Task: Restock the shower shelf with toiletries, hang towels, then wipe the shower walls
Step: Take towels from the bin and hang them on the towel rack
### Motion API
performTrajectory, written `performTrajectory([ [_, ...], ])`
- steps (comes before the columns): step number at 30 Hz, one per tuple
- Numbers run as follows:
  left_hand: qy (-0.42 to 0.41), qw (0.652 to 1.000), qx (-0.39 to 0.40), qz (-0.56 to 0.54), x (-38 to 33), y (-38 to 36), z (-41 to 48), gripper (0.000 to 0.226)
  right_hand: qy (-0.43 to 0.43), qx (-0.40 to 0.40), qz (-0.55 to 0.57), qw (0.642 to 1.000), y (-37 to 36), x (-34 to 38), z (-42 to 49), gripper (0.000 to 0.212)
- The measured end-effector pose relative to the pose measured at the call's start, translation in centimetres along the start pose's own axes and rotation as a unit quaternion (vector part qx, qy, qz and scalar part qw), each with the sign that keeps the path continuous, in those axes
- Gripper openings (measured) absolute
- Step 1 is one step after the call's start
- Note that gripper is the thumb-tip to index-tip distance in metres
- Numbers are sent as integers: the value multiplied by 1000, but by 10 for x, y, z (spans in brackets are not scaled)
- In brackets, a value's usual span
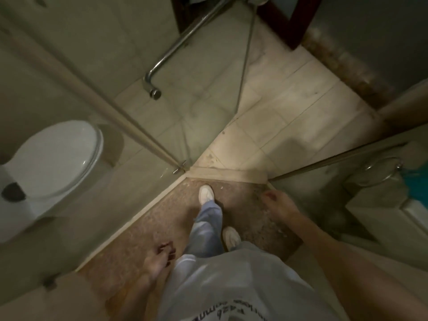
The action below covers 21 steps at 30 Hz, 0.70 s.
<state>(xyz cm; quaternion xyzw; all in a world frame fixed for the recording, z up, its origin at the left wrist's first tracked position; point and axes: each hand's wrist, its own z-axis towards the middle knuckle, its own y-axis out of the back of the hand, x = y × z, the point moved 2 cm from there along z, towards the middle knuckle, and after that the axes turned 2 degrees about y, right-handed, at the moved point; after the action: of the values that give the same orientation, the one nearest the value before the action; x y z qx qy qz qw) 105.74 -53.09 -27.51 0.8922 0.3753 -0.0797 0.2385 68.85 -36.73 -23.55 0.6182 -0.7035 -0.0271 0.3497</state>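
Note:
I look straight down at the entrance of a glass shower stall. My left hand (159, 258) hangs by my left leg with loosely curled fingers and holds nothing. My right hand (278, 205) reaches forward and down near the edge of the right glass panel (324, 181), fingers relaxed, empty. The left glass panel (97, 93) runs diagonally to the raised threshold (227, 173). A chrome bar handle (176, 47) is fixed on the glass ahead. No toiletries or towels are in view.
A white toilet (58, 158) with its lid down sits behind the left glass, a paper roll (14, 195) beside it. Pale floor tiles (289, 107) lie inside the stall. My feet stand on speckled brown floor (139, 228). A teal object (414, 188) shows at far right.

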Motion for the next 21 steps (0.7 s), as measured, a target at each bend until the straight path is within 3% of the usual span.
performTrajectory([
  [3, -16, 998, 43, 41, -57, 2, 27, 20, -26, -9, 20, 999, -4, 24, 10, 35],
  [8, -86, 981, 89, 152, -165, 9, 57, 14, -67, 0, 19, 998, -10, 45, 9, 29],
  [11, -129, 968, 103, 188, -232, 7, 69, 8, -100, -34, 43, 993, -9, 49, 5, 27],
  [16, -220, 940, 141, 221, -316, -8, 68, 11, -160, -43, 86, 982, 2, 59, -2, 38],
  [21, -245, 935, 146, 212, -363, -37, 61, 4, -178, -96, 122, 972, 35, 62, 22, 35],
])
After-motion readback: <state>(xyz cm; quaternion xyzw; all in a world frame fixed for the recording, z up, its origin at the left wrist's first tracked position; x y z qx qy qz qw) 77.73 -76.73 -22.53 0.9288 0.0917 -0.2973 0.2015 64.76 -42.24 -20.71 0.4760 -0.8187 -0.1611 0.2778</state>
